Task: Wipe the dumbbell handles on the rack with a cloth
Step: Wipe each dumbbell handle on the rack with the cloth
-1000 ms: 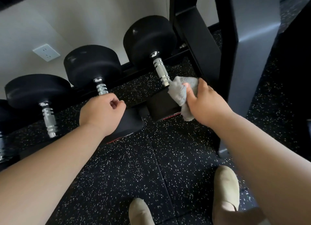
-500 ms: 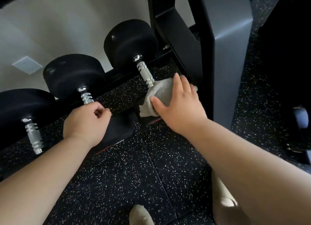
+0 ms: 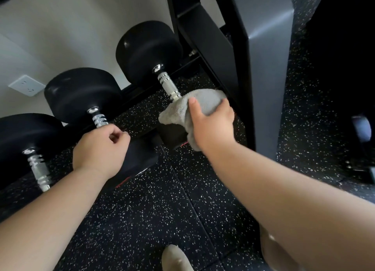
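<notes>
Dumbbell handles: three knurled chrome bars between round black rubber heads, in a row to the left of the black steel rack upright [image 3: 239, 68]. Just beside the upright is the first handle [image 3: 168, 86]. Your right hand [image 3: 213, 126] clamps the crumpled grey terry cloth [image 3: 205, 102] over its near end, with the thumb on top of the cloth and the fingers wrapped round the far side. That cloth touches the chrome at the lower end and drapes over the near head; the upper part of the bar is bare. One place further from the upright is the second handle [image 3: 99, 119]. Your left hand [image 3: 99, 151] sits at its lower end over the near head, fingers curled in. Can't tell whether they grip the bar or nothing. Furthest from the upright, the third handle [image 3: 38, 169] is bare and untouched. A white wall socket [image 3: 26, 85] is well left of the upright. Below the upright is black white-speckled rubber floor [image 3: 142, 220], with a tan shoe toe [image 3: 175, 258] at the bottom edge.
</notes>
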{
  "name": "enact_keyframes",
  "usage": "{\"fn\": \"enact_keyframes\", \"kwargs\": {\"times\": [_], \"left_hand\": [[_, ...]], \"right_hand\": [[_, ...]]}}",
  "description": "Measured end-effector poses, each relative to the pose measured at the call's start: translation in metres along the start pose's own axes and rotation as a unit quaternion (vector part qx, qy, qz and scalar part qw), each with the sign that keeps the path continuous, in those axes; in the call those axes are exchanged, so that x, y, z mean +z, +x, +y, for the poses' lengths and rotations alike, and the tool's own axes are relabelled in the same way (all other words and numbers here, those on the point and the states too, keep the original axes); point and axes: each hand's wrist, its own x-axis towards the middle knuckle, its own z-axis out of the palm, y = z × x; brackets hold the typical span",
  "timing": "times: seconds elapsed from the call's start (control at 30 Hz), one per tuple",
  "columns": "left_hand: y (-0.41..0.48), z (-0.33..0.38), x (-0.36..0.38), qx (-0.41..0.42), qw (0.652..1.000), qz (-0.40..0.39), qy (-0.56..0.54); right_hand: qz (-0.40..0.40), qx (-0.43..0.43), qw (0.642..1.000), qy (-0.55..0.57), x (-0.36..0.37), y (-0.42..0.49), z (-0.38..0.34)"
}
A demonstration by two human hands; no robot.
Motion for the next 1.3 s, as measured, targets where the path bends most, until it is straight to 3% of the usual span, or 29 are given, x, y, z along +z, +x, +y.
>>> {"fn": "enact_keyframes", "kwargs": {"times": [0.23,0.53,0.77,0.9,1.17,1.3], "left_hand": [[-0.001,0.001,0.0,-0.004,1.0,0.001,0.003],[0.0,0.003,0.0,-0.011,1.0,0.002,0.011],[-0.001,0.004,0.001,-0.006,1.0,0.007,0.015],[0.001,0.0,0.002,-0.002,1.0,0.008,0.015],[0.001,0.0,0.002,-0.011,1.0,0.006,0.015],[0.001,0.0,0.002,-0.008,1.0,0.006,0.02]], "right_hand": [[-0.029,0.137,0.986,0.096,-0.005,0.009,-0.008],[0.047,0.063,0.982,0.173,0.026,-0.032,-0.002],[-0.075,0.205,0.965,0.148,0.009,-0.017,-0.007],[-0.059,0.22,0.952,0.207,0.008,-0.009,-0.005],[-0.066,0.23,0.965,0.108,0.027,-0.029,-0.021],[-0.123,0.152,0.979,0.062,0.031,-0.039,-0.004]]}}
